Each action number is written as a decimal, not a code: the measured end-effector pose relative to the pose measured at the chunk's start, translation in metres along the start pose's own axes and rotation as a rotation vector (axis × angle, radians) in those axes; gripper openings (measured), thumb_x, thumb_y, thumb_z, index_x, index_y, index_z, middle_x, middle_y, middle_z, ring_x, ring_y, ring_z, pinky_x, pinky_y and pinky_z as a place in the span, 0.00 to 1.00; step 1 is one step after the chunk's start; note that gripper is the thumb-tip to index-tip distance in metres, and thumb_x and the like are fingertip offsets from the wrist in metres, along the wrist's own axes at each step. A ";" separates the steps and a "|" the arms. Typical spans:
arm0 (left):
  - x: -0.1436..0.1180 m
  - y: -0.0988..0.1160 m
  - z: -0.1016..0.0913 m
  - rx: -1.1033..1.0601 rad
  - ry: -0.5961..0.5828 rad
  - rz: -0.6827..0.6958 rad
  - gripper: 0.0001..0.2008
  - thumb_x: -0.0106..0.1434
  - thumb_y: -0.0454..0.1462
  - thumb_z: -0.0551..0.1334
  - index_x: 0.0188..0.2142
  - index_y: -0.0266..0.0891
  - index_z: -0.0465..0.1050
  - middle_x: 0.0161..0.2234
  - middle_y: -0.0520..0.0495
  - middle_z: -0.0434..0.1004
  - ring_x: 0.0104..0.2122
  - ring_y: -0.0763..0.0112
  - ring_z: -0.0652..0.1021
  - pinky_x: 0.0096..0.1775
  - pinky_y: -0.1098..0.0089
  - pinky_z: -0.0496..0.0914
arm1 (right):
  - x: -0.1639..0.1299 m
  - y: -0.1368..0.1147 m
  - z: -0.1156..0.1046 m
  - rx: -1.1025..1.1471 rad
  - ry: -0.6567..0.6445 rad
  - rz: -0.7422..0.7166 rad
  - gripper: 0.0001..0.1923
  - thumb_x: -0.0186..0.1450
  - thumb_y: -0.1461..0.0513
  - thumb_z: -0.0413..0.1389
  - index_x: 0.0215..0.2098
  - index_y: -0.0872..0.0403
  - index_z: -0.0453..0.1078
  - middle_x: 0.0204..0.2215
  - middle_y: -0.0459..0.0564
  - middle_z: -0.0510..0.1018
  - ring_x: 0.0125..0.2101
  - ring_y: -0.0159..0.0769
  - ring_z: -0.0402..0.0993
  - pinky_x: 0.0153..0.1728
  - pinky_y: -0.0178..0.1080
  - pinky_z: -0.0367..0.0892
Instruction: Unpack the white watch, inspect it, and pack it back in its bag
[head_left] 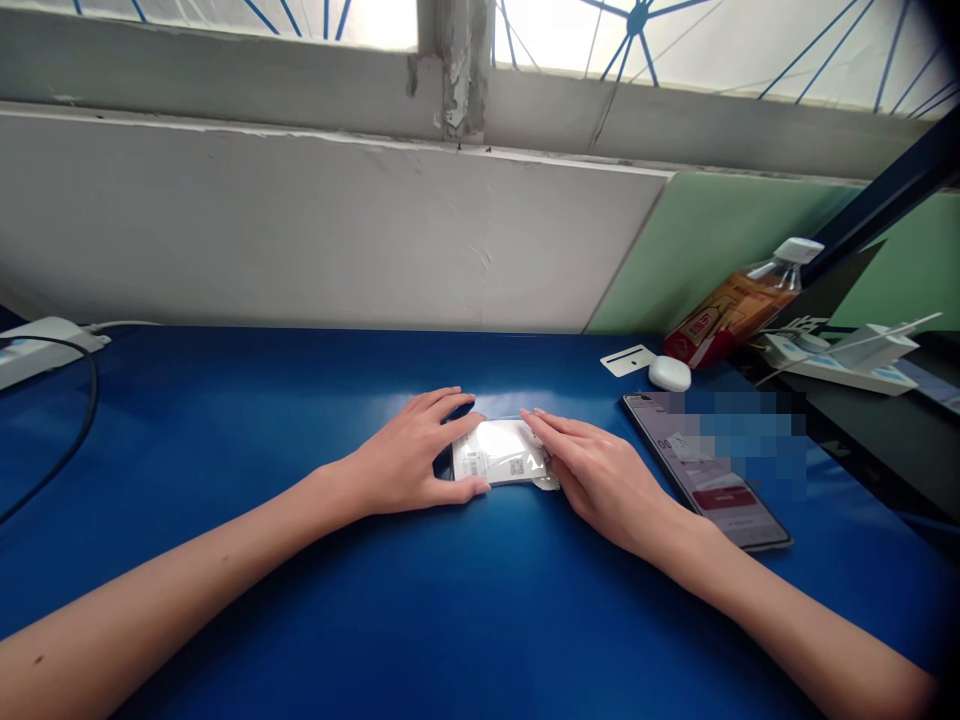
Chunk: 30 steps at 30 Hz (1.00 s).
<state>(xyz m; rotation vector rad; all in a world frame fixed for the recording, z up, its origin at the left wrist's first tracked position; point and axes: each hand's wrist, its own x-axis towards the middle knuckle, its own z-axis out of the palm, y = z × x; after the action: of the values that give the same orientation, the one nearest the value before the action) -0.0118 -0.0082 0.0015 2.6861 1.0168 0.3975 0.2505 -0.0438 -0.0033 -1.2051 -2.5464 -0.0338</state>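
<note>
A small clear packet (501, 453) with a printed label lies flat on the blue surface (300, 420), glaring under the light. The left hand (409, 460) cups the packet's left end, thumb along its near edge and fingers curled over the far edge, gripping it loosely. The right hand (596, 470) lies flat and open, fingers stretched over the packet's right end, pressing rather than clasping. Just right of the packet lies a phone (709, 470), screen lit. Beyond the phone sit a white earbud case (669, 373), a white card (628, 360) and a tipped bottle (739, 305).
</note>
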 end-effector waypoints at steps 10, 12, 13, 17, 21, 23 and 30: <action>-0.002 0.001 0.001 0.065 -0.023 0.001 0.34 0.62 0.53 0.59 0.61 0.34 0.61 0.63 0.35 0.59 0.64 0.47 0.57 0.60 0.50 0.58 | 0.001 0.006 -0.001 0.218 0.041 0.189 0.23 0.66 0.67 0.48 0.59 0.55 0.66 0.52 0.54 0.76 0.51 0.43 0.73 0.49 0.45 0.72; -0.003 0.001 0.001 0.068 -0.016 -0.014 0.34 0.63 0.51 0.58 0.62 0.32 0.59 0.63 0.35 0.60 0.64 0.48 0.57 0.61 0.51 0.59 | 0.002 0.007 -0.001 0.187 0.054 0.114 0.21 0.67 0.66 0.49 0.57 0.54 0.67 0.57 0.54 0.71 0.56 0.44 0.68 0.53 0.46 0.69; -0.003 0.002 0.002 0.070 -0.013 -0.019 0.34 0.63 0.49 0.58 0.62 0.31 0.58 0.63 0.34 0.60 0.64 0.49 0.57 0.61 0.51 0.59 | 0.002 0.008 -0.002 0.165 0.063 0.084 0.20 0.67 0.66 0.49 0.56 0.54 0.69 0.59 0.54 0.70 0.58 0.45 0.65 0.54 0.47 0.68; -0.004 0.001 0.002 0.069 0.004 -0.031 0.32 0.63 0.45 0.58 0.62 0.30 0.57 0.62 0.35 0.60 0.64 0.50 0.58 0.61 0.53 0.58 | 0.002 0.015 -0.003 0.105 0.099 0.033 0.14 0.68 0.63 0.52 0.48 0.57 0.75 0.55 0.55 0.74 0.58 0.46 0.64 0.56 0.48 0.66; -0.004 0.000 0.002 0.041 0.012 -0.027 0.33 0.64 0.46 0.57 0.64 0.33 0.54 0.63 0.37 0.59 0.64 0.50 0.57 0.61 0.53 0.58 | 0.003 0.022 -0.003 0.157 0.063 0.028 0.12 0.67 0.63 0.53 0.46 0.55 0.76 0.45 0.51 0.81 0.53 0.43 0.69 0.53 0.46 0.69; -0.003 -0.001 0.002 0.027 0.008 -0.030 0.35 0.65 0.51 0.57 0.65 0.36 0.53 0.64 0.38 0.58 0.64 0.49 0.57 0.61 0.51 0.58 | 0.004 0.023 -0.003 0.194 0.046 0.023 0.13 0.68 0.62 0.53 0.47 0.54 0.75 0.44 0.51 0.81 0.51 0.43 0.71 0.51 0.45 0.71; -0.002 -0.003 0.003 -0.037 0.024 -0.010 0.33 0.65 0.54 0.57 0.62 0.38 0.58 0.61 0.38 0.62 0.63 0.49 0.58 0.60 0.51 0.60 | 0.003 0.013 -0.008 0.205 0.023 0.023 0.14 0.68 0.60 0.53 0.50 0.50 0.73 0.43 0.54 0.78 0.47 0.45 0.71 0.46 0.48 0.72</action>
<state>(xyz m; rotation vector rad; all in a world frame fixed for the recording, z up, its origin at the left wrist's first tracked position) -0.0144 -0.0081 -0.0023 2.6483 1.0191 0.4428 0.2607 -0.0343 0.0038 -1.1469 -2.4463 0.2126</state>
